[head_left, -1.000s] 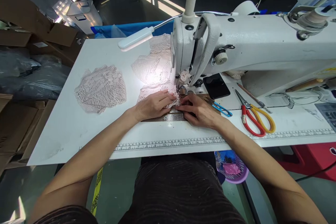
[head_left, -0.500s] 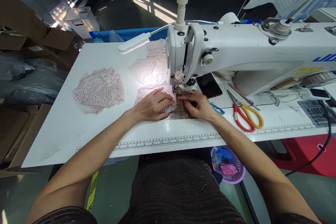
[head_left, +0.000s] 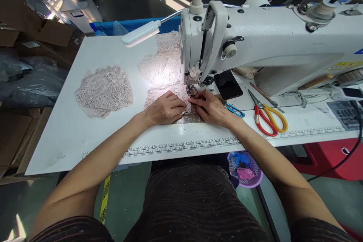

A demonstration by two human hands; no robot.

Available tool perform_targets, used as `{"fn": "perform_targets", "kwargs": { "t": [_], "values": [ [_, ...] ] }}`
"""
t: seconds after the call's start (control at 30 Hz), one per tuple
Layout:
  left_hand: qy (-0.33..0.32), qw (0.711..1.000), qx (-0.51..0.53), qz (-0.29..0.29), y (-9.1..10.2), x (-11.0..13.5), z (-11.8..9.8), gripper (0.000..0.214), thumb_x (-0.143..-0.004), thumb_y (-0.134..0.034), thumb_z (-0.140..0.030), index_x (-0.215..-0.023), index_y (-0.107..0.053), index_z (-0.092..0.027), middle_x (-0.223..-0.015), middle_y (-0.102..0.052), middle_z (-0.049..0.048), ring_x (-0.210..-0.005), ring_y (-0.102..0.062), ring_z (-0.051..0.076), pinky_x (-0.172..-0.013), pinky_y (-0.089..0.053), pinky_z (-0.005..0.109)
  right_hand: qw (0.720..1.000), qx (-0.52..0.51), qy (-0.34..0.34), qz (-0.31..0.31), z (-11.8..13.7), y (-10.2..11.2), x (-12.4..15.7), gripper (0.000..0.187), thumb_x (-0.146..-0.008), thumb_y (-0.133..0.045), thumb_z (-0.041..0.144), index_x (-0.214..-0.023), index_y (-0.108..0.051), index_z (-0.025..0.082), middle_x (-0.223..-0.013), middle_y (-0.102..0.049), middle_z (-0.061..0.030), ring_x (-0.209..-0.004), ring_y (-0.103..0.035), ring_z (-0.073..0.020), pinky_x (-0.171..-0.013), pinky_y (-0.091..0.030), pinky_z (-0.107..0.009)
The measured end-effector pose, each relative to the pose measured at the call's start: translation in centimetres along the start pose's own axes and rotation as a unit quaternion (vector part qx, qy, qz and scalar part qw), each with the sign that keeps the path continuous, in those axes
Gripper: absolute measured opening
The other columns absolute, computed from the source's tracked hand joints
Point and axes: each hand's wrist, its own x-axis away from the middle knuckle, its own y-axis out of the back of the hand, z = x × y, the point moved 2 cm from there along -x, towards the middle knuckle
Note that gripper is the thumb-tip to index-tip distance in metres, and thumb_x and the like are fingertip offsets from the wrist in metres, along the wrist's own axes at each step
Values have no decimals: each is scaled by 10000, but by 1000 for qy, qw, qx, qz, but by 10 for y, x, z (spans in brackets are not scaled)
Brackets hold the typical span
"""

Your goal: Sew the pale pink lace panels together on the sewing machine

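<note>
Head view. Landmark: the presser foot (head_left: 193, 90) of the sewing machine (head_left: 188, 45). The lace piece (head_left: 154, 92) lies on the desk (head_left: 104, 140) to the left of the foot, its right edge just beside it; whether any passes underneath I cannot tell. Its visible long axis runs roughly sideways, toward the foot. Left hand (head_left: 166, 109): palm down, half open, fingers loosely bent, resting on the lace, left of the foot and nearside. Right hand (head_left: 211, 107): right of the foot and nearside, fingers partly curled, index tip apparently at the lace's right edge; I cannot tell whether it pinches anything. Governing relation, I judge: edge against foot. Left hand covers more lace; right is nearer the foot.
</note>
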Motion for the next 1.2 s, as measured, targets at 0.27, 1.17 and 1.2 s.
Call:
{"fn": "perform_targets", "kwargs": {
  "t": [0.27, 1.17, 1.2],
  "values": [
    [23, 999, 5, 36, -3, 3, 2, 106, -905, -582, -153, -896, -681, -192, -958, -751, 37, -782, -647, 156, -709, -475, 331, 1000, 8, 16, -2, -1, -2, 2, 384, -920, -475, 160, -1253, -666, 181, -1093, -534, -142, -1042, -548, -261, -963, -515, -480],
    [206, 952, 223, -23, -6, 10, 4, 109, -971, -564, -239, -1014, -598, -145, -911, -726, 86, -839, -704, 161, -700, -579, 300, 978, 142, -148, 34, -9, 74, 48, 337, -917, -552, 417, -1041, -731, 160, -933, -653, -128, -831, -627, -269, -768, -531, -423],
    [241, 938, 246, -35, -6, 10, 5, 142, -960, -591, -262, -1037, -572, -144, -901, -728, 81, -825, -708, 157, -683, -576, 285, 974, 165, -152, 37, -12, 76, 57, 358, -918, -544, 433, -1024, -731, 147, -904, -646, -136, -790, -622, -271, -737, -530, -429]
  ]
}}
